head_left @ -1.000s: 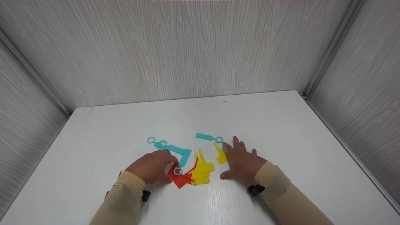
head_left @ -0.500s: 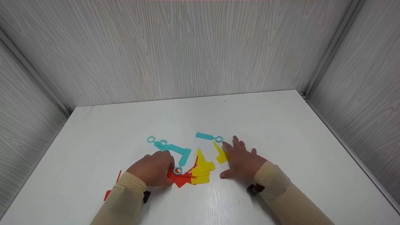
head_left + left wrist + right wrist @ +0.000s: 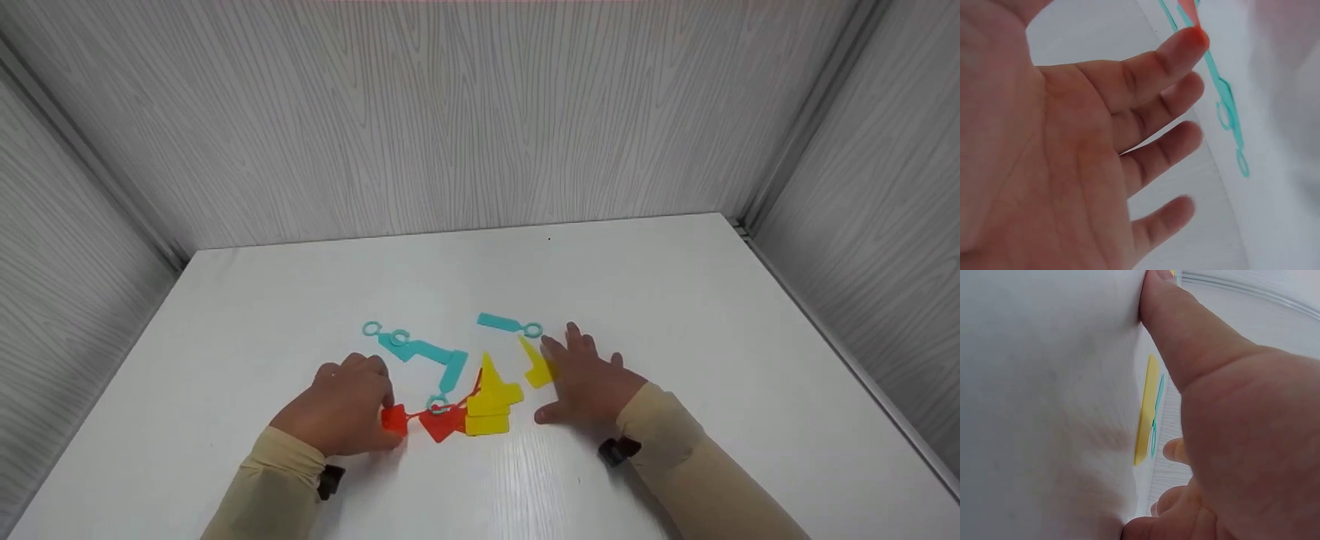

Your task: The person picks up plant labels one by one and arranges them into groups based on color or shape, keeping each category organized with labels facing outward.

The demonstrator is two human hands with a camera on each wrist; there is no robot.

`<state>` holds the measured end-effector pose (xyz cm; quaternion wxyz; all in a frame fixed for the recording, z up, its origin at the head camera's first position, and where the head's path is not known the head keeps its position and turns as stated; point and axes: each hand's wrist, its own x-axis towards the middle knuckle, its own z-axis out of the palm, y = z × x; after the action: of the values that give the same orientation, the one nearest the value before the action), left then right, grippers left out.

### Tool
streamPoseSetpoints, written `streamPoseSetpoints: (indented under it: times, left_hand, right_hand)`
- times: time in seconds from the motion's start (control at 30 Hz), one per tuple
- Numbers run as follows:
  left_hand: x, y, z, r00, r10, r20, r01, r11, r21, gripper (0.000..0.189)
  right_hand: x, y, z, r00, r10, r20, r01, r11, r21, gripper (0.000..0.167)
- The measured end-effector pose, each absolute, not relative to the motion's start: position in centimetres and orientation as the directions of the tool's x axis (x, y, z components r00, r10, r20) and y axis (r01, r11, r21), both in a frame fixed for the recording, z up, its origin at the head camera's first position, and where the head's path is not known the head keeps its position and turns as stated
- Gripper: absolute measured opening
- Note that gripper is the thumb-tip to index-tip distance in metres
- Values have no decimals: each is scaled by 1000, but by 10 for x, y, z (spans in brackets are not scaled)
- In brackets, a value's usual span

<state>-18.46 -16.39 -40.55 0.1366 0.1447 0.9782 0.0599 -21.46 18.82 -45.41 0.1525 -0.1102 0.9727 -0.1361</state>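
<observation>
My left hand (image 3: 337, 409) pinches a red plastic tag (image 3: 395, 420) between thumb and fingers. The tag's thin tail points right toward another red tag (image 3: 442, 424), partly under a small stack of yellow T-shaped plant labels (image 3: 489, 409). In the left wrist view the red tag (image 3: 1188, 10) shows at the index fingertip, and the other fingers are spread. With fingers spread, my right hand (image 3: 589, 379) rests on the table beside a single yellow plant label (image 3: 538, 369), covering part of it.
Three overlapping teal ring-ended tags (image 3: 431, 351) lie behind the red ones. One more teal tag (image 3: 501, 322) lies apart, farther back. The white table (image 3: 420, 277) meets a grey wood-grain panel (image 3: 480, 120) at the back, with panels on both sides.
My left hand has drawn the red tag leftward, away from the others. Red pieces seen earlier by the left sleeve are now out of sight. The right hand stays in place.
</observation>
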Motion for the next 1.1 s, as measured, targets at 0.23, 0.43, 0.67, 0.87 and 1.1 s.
streamPoseSetpoints:
  times: [0.23,0.43,0.67,0.87,1.1]
  left_hand:
    - [-168,-203,-432,-967,239,-88,226,964,144,34]
    - [-155,-217,-442,-992,126,-7,125,988,86,38]
    - [-143,-214,-445,-1000,25,-15,25,1000,9,43]
    - [-139,-209,-445,-998,-34,-43,-34,999,-3,49]
    - [-136,-206,-444,-998,-60,-35,-59,998,-15,52]
  right_hand:
    - [-214,189,-450,-927,-262,-269,-181,940,-290,119]
    - [-216,190,-453,-926,-261,-272,-182,941,-284,120]
    - [-222,190,-456,-911,-281,-301,-189,935,-299,120]
    - [-222,189,-456,-908,-282,-308,-190,936,-297,120]
    - [-221,189,-454,-906,-282,-317,-183,934,-308,119]
